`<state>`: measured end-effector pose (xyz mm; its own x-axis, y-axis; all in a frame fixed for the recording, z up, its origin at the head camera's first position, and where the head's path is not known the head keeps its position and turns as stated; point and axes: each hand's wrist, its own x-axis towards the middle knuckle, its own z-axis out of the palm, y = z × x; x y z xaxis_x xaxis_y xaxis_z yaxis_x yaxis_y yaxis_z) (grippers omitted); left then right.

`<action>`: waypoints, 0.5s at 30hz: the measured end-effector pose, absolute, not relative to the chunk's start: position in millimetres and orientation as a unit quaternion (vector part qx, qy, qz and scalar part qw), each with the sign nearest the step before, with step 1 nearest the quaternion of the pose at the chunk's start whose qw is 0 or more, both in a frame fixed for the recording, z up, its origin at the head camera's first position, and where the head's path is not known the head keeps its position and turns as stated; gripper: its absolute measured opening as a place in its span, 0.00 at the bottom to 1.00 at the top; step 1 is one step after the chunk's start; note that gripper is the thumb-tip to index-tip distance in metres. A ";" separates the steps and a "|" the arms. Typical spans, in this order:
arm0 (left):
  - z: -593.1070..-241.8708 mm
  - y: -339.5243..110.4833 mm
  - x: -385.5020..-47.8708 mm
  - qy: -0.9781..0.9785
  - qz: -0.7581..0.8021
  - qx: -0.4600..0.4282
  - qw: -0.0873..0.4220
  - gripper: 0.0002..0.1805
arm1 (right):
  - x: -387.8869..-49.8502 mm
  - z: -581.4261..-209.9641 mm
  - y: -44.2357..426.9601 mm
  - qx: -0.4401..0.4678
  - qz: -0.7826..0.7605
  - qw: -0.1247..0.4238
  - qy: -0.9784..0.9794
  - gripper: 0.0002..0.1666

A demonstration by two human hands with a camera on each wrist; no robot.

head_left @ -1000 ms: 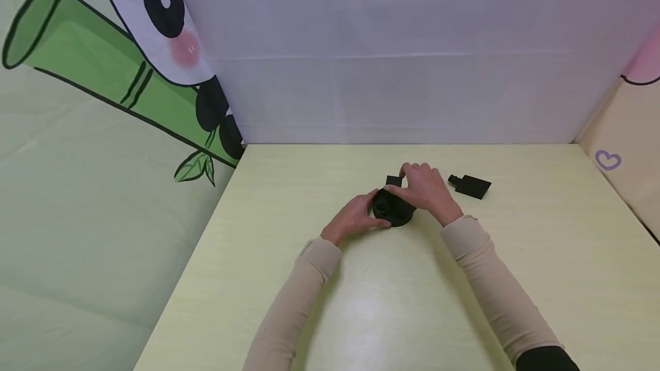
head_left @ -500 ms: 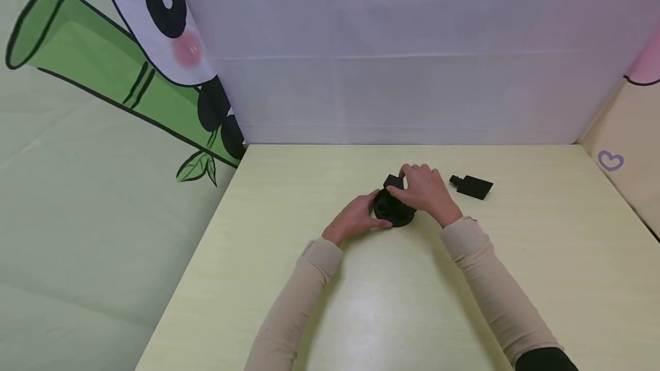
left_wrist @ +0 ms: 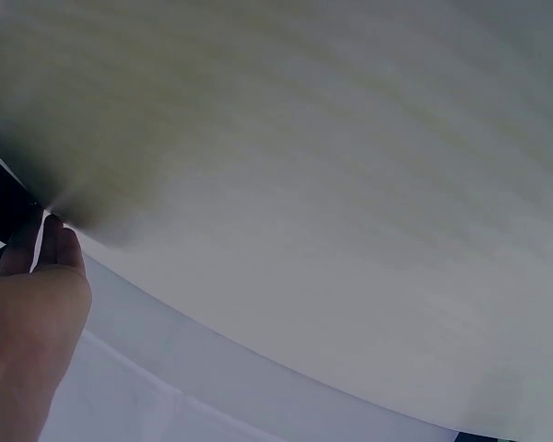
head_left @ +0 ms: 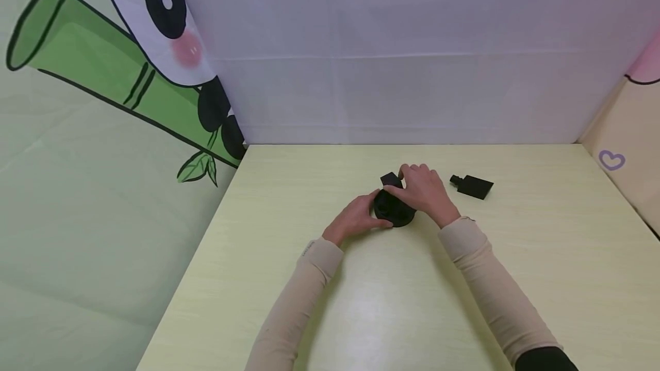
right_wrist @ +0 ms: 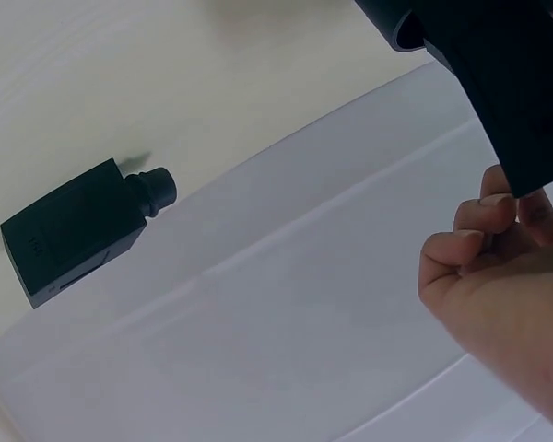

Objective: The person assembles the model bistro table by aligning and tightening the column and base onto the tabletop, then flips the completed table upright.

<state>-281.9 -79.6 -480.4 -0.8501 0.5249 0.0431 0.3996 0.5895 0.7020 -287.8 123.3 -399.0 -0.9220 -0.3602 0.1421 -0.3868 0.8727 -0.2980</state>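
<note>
In the head view a black rounded object sits on the table, gripped at its left side between the thumb and fingers of my left hand. My right hand pinches a black block-like piece at the top of that object. The right wrist view has this flat-sided black piece at the tips of the curled fingers of my right hand. At the edge of the left wrist view, my left hand touches the dark object, mostly cut off.
A second black block with a round knobbed end lies on the table right of my right hand, in the head view and the right wrist view. A pale cloth wall rises behind the table's back edge.
The block-like piece at the top has turned, its visible end shifting slightly left and up. My right hand has moved very slightly left; my left hand keeps its grip.
</note>
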 end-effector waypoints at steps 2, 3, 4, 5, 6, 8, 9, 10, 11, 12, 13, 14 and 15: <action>-479.8 -79.9 -281.7 0.888 0.370 0.260 0.086 0.43 | -288.8 -399.8 122.8 0.190 0.165 0.041 -0.967 0.33; -479.7 -80.1 -281.6 0.888 0.371 0.260 0.086 0.43 | -289.1 -400.0 122.6 0.189 0.167 0.041 -0.967 0.34; -479.4 -80.1 -281.6 0.888 0.370 0.259 0.086 0.43 | -289.4 -400.0 122.4 0.190 0.168 0.040 -0.967 0.34; -479.2 -80.3 -281.7 0.888 0.369 0.260 0.086 0.42 | -289.5 -399.9 122.4 0.192 0.170 0.037 -0.966 0.35; -479.1 -80.4 -281.8 0.888 0.369 0.259 0.085 0.42 | -289.6 -399.9 122.5 0.196 0.172 0.034 -0.965 0.35; -479.1 -80.2 -282.1 0.889 0.369 0.259 0.084 0.42 | -290.4 -400.1 123.2 0.208 0.173 0.028 -0.962 0.35; -479.3 -80.0 -282.3 0.889 0.369 0.258 0.083 0.42 | -290.9 -400.6 123.5 0.214 0.172 0.026 -0.961 0.35; -479.5 -80.0 -282.5 0.889 0.369 0.258 0.083 0.42 | -291.3 -401.1 123.7 0.220 0.172 0.024 -0.960 0.35; -479.9 -80.0 -282.7 0.889 0.368 0.258 0.083 0.43 | -291.8 -401.5 123.7 0.223 0.172 0.022 -0.959 0.34; -480.4 -79.9 -282.9 0.890 0.367 0.257 0.084 0.43 | -292.2 -402.1 123.6 0.224 0.172 0.022 -0.959 0.34; -480.9 -79.9 -283.2 0.891 0.365 0.257 0.085 0.44 | -292.6 -402.6 123.4 0.223 0.171 0.022 -0.959 0.34; -481.8 -79.9 -283.5 0.891 0.364 0.257 0.085 0.44 | -292.7 -403.0 123.1 0.220 0.171 0.022 -0.960 0.34; -482.4 -79.9 -283.7 0.891 0.363 0.257 0.086 0.44 | -292.5 -403.2 122.8 0.217 0.172 0.022 -0.961 0.34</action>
